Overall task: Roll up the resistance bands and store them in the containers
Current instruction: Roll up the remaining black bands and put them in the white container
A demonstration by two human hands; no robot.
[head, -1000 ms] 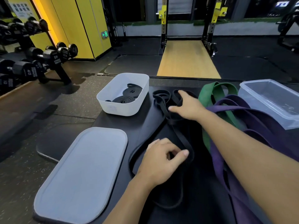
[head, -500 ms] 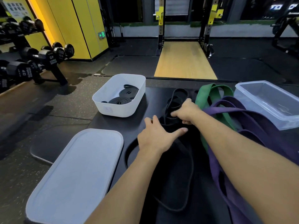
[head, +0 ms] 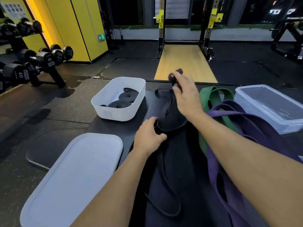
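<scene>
Pinching the black band [head: 170,118], right hand [head: 188,99] fingers [head: 175,88] hold its raised end, left hand [head: 148,138] its middle.

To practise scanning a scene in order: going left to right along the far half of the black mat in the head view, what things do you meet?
White tub holding rolled black bands → loose black band → green band → clear container.

"40" on a dumbbell [head: 18,72]
</scene>
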